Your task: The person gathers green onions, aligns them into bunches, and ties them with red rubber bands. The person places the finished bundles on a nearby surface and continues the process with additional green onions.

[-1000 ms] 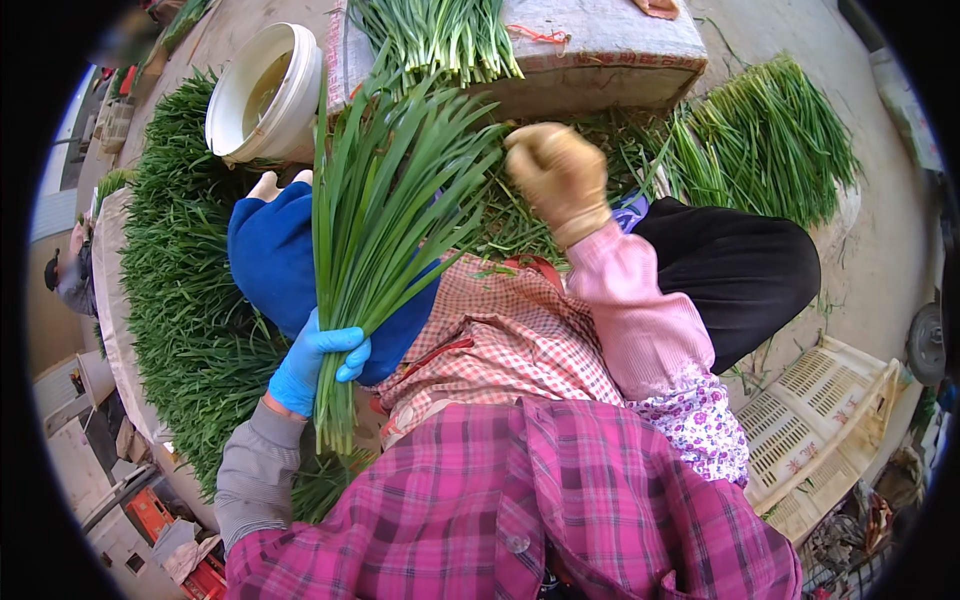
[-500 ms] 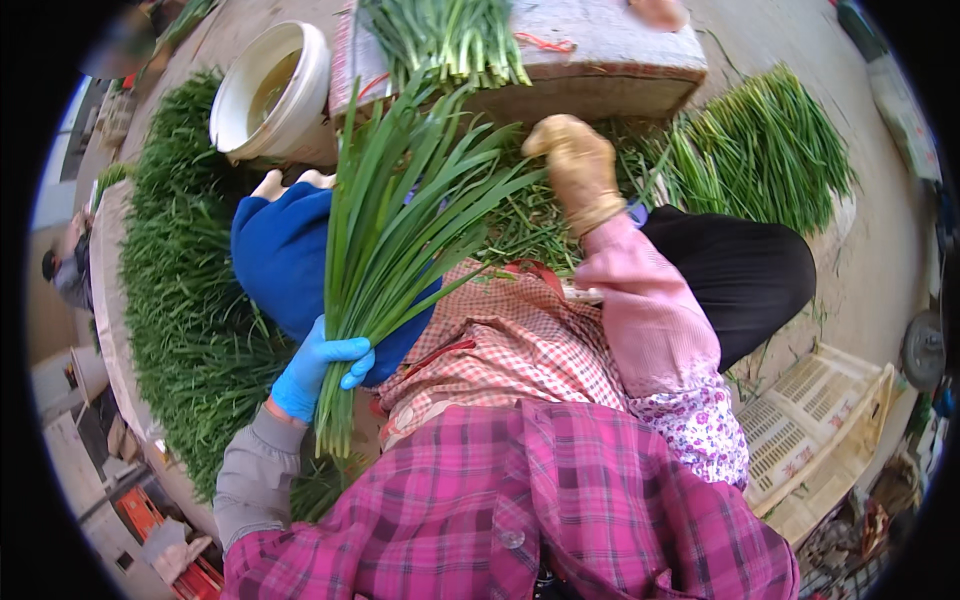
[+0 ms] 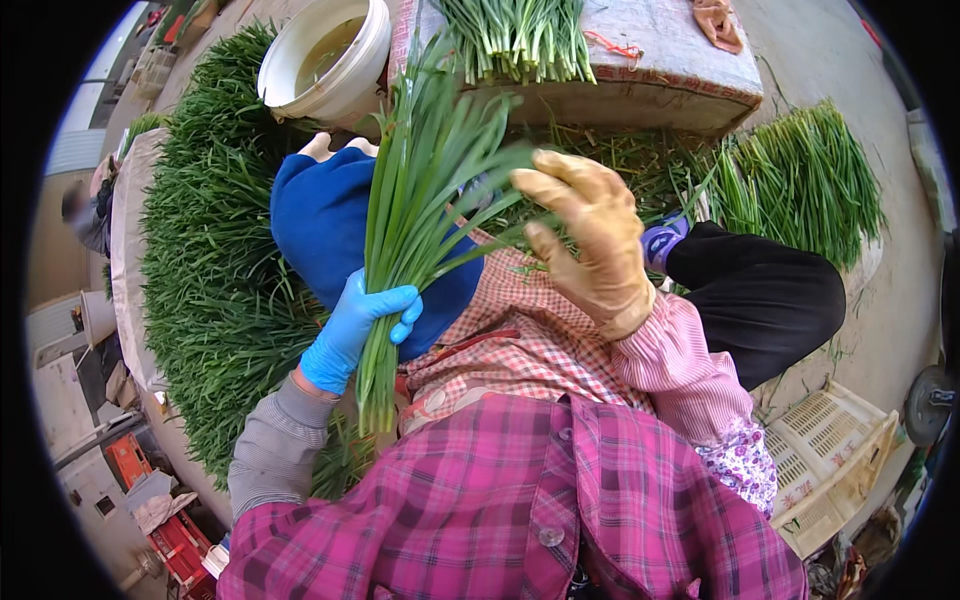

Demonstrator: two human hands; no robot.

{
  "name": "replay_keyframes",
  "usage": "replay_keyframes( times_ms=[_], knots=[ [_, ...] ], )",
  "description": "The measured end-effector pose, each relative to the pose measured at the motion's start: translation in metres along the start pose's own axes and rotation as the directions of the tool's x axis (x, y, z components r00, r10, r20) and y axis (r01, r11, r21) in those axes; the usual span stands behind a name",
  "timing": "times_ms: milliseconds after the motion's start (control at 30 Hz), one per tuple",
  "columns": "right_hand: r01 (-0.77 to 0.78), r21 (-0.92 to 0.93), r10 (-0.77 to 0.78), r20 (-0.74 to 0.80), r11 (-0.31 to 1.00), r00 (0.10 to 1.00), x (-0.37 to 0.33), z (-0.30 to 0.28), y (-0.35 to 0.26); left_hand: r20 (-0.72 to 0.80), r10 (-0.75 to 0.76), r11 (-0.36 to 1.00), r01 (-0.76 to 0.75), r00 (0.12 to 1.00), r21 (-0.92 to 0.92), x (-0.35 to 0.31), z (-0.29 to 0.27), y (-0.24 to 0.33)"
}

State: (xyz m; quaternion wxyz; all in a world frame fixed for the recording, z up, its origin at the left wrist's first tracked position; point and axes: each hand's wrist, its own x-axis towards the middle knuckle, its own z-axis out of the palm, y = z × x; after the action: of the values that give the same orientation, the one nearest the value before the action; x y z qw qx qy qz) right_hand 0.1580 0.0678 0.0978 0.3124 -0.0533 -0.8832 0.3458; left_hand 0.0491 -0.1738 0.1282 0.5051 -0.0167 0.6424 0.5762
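My left hand [image 3: 345,333], in a blue glove, is closed round the lower stems of a bunch of garlic chives [image 3: 405,215]. The bunch stands nearly upright over my lap, its pale cut ends below the fist and its leaves fanning up and right. My right hand [image 3: 597,240], in a tan glove, is beside the leaf tips with thumb and fingers apart. Some leaves near it are blurred, and whether its fingers touch them I cannot tell. Below both hands is a red-and-white checked apron [image 3: 545,330].
A large heap of chives [image 3: 215,250] lies at the left. Beyond my knees are a white bucket of murky water [image 3: 375,60] and a covered block [image 3: 660,60] bearing trimmed chives [image 3: 520,40] and a red tie. More chives [image 3: 800,185] lie at right, above a cream plastic crate [image 3: 830,440].
My right hand has come nearer and its fingers have spread beside the leaves. My left hand still grips the bunch. The whole view has shifted slightly.
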Motion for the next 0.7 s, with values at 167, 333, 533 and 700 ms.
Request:
replay_keyframes(
  times_ms=[167, 333, 533, 700],
  knots=[
    [-0.728, 0.554, 0.286, 0.679, 0.404, 0.676, -0.010, 0.039, -0.020, -0.023, 0.256, 0.869, -0.219, 0.966, 0.444, 0.026, 0.019, -0.010],
    [-0.745, 0.617, 0.404, 0.767, -0.254, 0.498, -0.017, 0.060, -0.021, 0.206, 0.188, 0.741, -0.277, 0.960, 0.612, 0.024, 0.023, -0.008],
    [-0.753, 0.651, 0.202, 0.754, -0.102, 0.625, -0.023, 0.072, -0.009, 0.351, -0.203, 0.963, 0.251, 0.914, -0.097, 0.018, 0.027, 0.001],
    [-0.466, 0.862, 0.677, 0.222, 0.201, 0.702, -0.011, 0.046, 0.037, 0.235, -0.216, 0.952, 0.258, 0.948, -0.164, 0.005, 0.008, 0.003]
  ],
)
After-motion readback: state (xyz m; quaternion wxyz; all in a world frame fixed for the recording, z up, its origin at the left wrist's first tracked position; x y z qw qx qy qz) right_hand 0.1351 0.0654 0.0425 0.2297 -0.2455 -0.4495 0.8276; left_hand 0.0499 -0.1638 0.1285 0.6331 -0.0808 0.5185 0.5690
